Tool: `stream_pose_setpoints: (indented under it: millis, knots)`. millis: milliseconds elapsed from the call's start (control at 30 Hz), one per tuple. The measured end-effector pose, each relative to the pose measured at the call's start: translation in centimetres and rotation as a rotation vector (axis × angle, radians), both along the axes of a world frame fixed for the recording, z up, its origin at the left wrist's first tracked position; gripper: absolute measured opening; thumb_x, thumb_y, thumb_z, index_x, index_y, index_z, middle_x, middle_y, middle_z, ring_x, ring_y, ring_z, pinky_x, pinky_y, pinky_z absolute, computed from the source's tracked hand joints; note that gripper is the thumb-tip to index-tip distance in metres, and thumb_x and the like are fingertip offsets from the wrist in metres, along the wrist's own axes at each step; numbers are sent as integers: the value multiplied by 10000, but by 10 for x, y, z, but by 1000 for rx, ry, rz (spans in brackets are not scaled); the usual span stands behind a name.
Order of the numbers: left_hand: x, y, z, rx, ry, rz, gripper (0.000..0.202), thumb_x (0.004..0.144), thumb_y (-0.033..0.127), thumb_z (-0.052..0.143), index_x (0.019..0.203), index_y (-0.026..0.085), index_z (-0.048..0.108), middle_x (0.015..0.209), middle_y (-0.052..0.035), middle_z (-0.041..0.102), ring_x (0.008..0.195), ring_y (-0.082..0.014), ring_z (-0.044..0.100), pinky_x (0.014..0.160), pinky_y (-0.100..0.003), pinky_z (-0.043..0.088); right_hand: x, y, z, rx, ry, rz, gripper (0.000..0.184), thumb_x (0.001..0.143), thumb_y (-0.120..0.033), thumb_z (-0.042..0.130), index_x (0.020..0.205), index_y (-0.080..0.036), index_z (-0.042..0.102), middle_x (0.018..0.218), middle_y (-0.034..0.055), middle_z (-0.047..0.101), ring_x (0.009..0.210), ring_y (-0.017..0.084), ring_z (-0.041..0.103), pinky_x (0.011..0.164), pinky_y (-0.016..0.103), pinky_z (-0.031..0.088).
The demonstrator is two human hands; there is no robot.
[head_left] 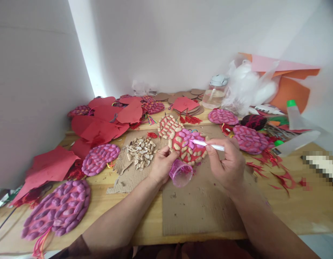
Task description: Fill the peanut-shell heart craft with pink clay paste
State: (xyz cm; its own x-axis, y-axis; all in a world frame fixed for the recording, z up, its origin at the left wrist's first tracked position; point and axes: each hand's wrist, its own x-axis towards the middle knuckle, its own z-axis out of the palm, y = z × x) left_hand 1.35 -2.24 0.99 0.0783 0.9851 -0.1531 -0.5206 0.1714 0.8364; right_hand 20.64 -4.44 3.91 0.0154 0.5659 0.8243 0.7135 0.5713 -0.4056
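My right hand (227,162) pinches a white paintbrush (214,146), its tip touching peanut shells on a red heart-shaped plaque (198,157). Some of those shells are painted pink-purple, mostly in the upper middle; the others are bare tan. My left hand (165,163) is closed at the plaque's lower left edge, beside a clear plastic cup (182,174) stained with purple paint. The cup lies tilted with its mouth toward me. Which of the two the left fingers grip is partly hidden. Just behind lies another plaque (169,126) of unpainted peanut shells.
Loose shell halves (140,151) lie on cardboard (193,212) at left. Purple-painted plaques (58,210) and red paper hearts (101,120) spread along the left. At right are another painted plaque (250,139), glue bottles (295,117) and red scraps (285,178). A jar (214,93) stands behind.
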Motion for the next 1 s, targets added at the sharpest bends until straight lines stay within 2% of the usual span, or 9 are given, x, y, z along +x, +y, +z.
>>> stream_pose_setpoints:
  millis: [167,300,500,667,800,1000]
  knots:
    - [0,1,-4,35,35,3,451,632,395,972,1003,195,810,1012,-61,816,828,-215,749,863,-396,609,-1,-1,0,14,10,38,113,964,-185,697,1055,-252,696,949,19,764,926,212,686,850,365,532]
    - [-2,1,-8,56,81,11,379,667,374,940,968,187,806,997,-56,806,821,-200,730,846,-366,603,-2,-1,2,14,-6,8,108,967,-181,694,1050,-249,694,948,30,762,930,224,675,847,381,530]
    - [-3,1,-11,67,153,22,357,686,366,928,973,194,802,869,-31,774,776,-198,709,777,-335,600,-6,-3,5,46,-33,90,140,958,-137,686,1058,-235,690,912,28,735,920,212,654,852,369,525]
    - [-3,-1,-8,71,190,4,367,682,387,936,961,188,805,875,-41,782,765,-197,704,747,-319,597,-6,-3,5,45,-49,59,126,955,-138,700,1046,-223,687,914,36,740,940,213,649,867,368,506]
    - [-3,0,-9,83,216,13,353,694,388,927,956,187,803,865,-33,781,723,-175,682,714,-298,586,-8,-4,6,51,-69,95,132,954,-132,687,1048,-224,683,905,31,731,919,209,646,852,364,508]
    - [-3,2,-14,82,196,-29,362,694,397,918,948,173,792,839,-26,769,723,-171,685,741,-308,588,-8,-4,5,64,-85,35,101,957,-140,680,1027,-213,674,904,40,743,923,229,648,866,396,492]
